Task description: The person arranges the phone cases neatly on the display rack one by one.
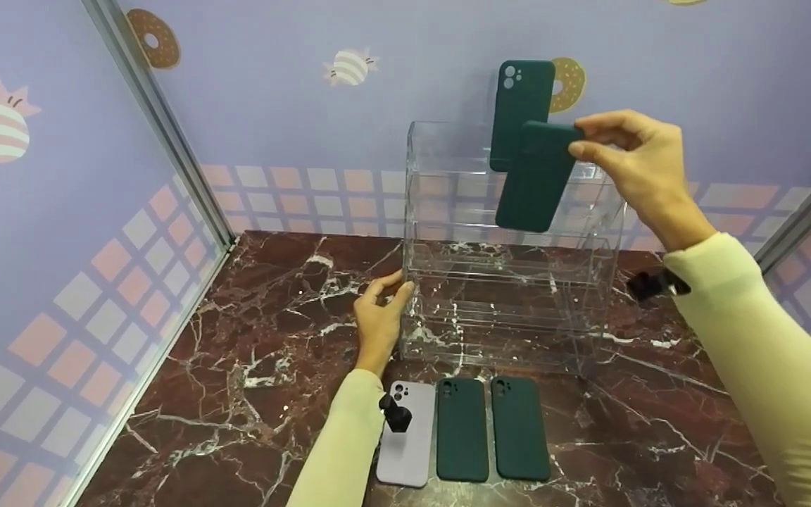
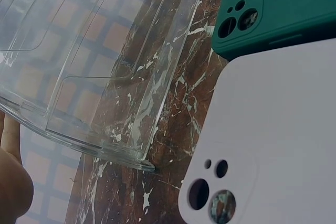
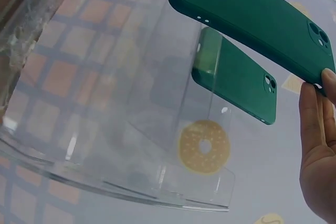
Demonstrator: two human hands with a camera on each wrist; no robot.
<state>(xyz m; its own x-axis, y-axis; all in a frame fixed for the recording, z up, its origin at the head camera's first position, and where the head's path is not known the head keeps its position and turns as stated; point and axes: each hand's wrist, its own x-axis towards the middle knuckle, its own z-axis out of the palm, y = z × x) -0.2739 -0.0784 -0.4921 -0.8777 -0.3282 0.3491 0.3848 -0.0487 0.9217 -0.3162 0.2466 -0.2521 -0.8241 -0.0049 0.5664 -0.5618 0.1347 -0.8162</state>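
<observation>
My right hand [image 1: 648, 165] pinches a dark green phone case [image 1: 543, 179] by its upper corner between thumb and fingers. The case hangs tilted in front of the upper tiers of a clear acrylic display rack [image 1: 410, 211]. Behind it, a second green phone case [image 1: 525, 91] leans upright on the rack's top tier, partly hidden by the held one. In the right wrist view the held case [image 3: 247, 19] shows its camera holes close to the fingertips. Low on the rack's left side, my left hand [image 1: 379, 320] grips the side panel's edge, thumb toward the front.
On the dark red marbled table [image 1: 272, 352], in front of the rack, a lilac phone case [image 1: 412, 458] and two green cases [image 1: 463, 433] lie in a row. Patterned walls [image 1: 293, 127] enclose the table at the back and sides.
</observation>
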